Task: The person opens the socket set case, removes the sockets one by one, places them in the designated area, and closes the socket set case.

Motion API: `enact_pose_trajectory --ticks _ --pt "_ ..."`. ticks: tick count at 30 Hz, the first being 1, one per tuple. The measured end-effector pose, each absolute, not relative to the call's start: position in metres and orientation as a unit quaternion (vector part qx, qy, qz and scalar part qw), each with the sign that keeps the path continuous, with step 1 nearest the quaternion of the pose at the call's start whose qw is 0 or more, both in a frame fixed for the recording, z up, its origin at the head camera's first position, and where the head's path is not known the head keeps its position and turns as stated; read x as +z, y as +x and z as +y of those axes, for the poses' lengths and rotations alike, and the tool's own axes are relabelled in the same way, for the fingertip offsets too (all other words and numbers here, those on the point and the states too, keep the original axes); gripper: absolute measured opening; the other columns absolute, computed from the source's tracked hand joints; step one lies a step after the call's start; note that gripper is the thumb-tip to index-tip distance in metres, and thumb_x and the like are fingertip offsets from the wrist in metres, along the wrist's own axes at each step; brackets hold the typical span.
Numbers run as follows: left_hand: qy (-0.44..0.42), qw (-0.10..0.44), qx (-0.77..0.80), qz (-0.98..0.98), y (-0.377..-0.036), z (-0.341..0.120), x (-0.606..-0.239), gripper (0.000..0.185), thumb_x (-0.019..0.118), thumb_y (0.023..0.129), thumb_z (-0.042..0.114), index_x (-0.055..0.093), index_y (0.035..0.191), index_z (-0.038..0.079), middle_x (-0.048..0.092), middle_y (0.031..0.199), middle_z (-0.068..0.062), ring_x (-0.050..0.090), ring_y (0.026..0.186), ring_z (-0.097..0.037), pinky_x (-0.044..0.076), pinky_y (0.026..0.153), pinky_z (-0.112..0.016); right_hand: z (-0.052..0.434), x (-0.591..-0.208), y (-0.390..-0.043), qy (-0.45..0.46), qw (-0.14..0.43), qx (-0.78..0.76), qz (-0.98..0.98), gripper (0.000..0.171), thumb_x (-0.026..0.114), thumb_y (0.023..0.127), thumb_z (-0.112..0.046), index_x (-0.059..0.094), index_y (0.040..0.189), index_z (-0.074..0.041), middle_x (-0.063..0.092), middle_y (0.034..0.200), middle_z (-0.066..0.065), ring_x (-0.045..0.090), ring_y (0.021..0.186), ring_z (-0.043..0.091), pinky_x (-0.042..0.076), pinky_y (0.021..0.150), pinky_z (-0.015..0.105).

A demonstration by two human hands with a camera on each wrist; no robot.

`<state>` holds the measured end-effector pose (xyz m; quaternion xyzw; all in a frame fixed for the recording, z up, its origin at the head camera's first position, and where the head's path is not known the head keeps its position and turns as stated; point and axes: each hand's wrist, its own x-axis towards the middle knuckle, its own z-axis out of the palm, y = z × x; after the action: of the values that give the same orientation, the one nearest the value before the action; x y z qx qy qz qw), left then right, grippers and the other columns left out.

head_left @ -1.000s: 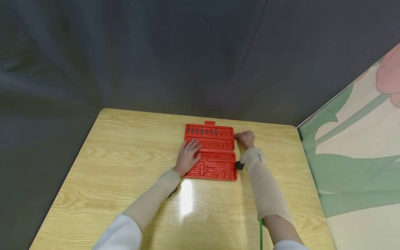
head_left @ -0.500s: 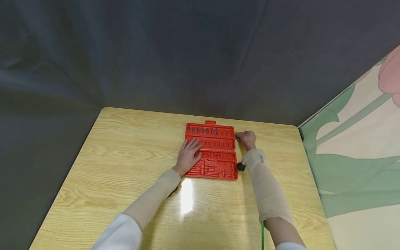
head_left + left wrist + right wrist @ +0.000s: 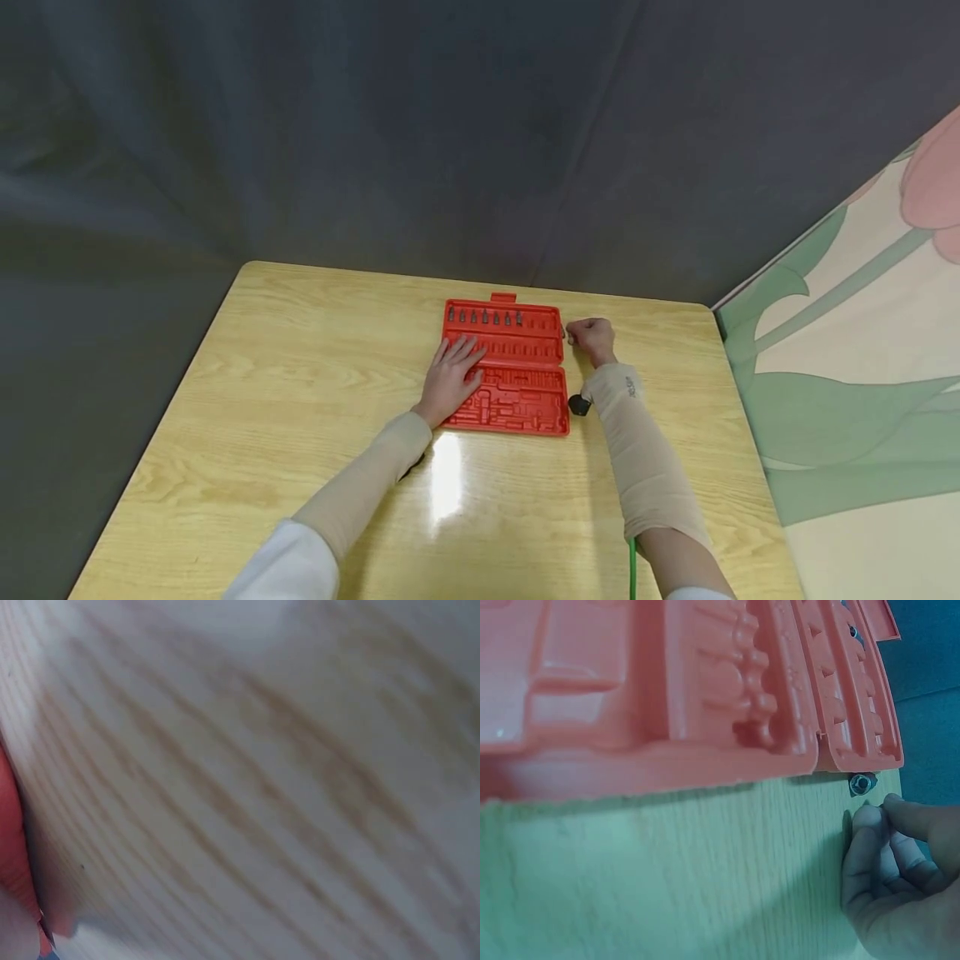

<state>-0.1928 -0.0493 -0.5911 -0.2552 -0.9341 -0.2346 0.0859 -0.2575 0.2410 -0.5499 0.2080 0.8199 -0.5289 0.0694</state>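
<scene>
A red plastic tool case (image 3: 525,402) lies unfolded on the wooden table. Along its far row stand several dark bit sockets (image 3: 485,317). My left hand (image 3: 447,383) rests on the left side of the case with its fingers spread. Just off the case's right edge, my right hand (image 3: 592,336) has its fingers curled, thumb and index tips together. A small dark metal piece seems to be pinched there, mostly hidden by the fingers. Beside the case's corner, in the right wrist view, one metal socket (image 3: 862,783) lies on the table, apart from the fingertips.
Several moulded slots (image 3: 761,705) in the case hold nothing. The case's latch flap (image 3: 503,297) points toward the dark curtain (image 3: 405,150) behind the table (image 3: 300,367). A patterned wall stands at right. A green cable (image 3: 632,567) hangs from the right sleeve. The left wrist view is blurred.
My right hand has shifted slightly right, away from the case edge, and a dark piece now shows between its fingertips and the case. The left hand stays in place.
</scene>
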Motion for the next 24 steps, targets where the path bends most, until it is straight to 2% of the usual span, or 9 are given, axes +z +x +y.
enact_pose_trajectory --ticks 7,13,19,24 --pt "-0.254 0.068 -0.218 -0.940 -0.195 -0.050 -0.586 0.043 0.058 0.097 0.026 0.056 0.138 0.013 0.043 0.147 -0.011 0.033 0.139 -0.028 0.015 0.116 -0.047 0.237 -0.560 -0.258 0.186 0.007 -0.504 0.843 0.021 0.060 0.092 -0.008 0.070 0.096 0.010 0.068 0.078 0.018 0.056 0.055 0.010 0.044 0.052 0.020" --pt "-0.256 0.045 -0.185 -0.948 -0.196 -0.047 -0.587 0.044 0.054 0.099 0.030 0.052 0.141 0.015 0.040 0.149 -0.009 0.029 0.141 -0.027 0.013 0.116 -0.047 0.224 -0.557 -0.264 0.162 -0.061 -0.438 0.882 0.020 0.059 0.091 -0.011 0.071 0.093 0.004 0.068 0.081 0.017 0.049 0.058 0.009 0.039 0.054 0.021" --pt "-0.256 0.059 -0.179 -0.948 -0.195 -0.041 -0.594 0.043 0.055 0.098 0.031 0.054 0.139 0.016 0.042 0.148 -0.008 0.030 0.141 -0.025 0.014 0.116 -0.046 0.194 -0.547 -0.275 0.072 -0.001 -0.456 0.887 0.022 0.058 0.096 -0.013 0.070 0.102 0.004 0.066 0.088 0.018 0.055 0.069 0.019 0.044 0.060 0.027" --pt "-0.264 0.053 -0.186 -0.945 -0.192 -0.039 -0.598 0.044 0.053 0.099 0.031 0.054 0.140 0.016 0.042 0.148 -0.008 0.030 0.141 -0.026 0.012 0.117 -0.046 0.177 -0.555 -0.274 0.085 0.027 -0.427 0.900 0.020 0.061 0.095 -0.013 0.072 0.100 0.004 0.069 0.091 0.016 0.061 0.075 0.022 0.048 0.064 0.029"
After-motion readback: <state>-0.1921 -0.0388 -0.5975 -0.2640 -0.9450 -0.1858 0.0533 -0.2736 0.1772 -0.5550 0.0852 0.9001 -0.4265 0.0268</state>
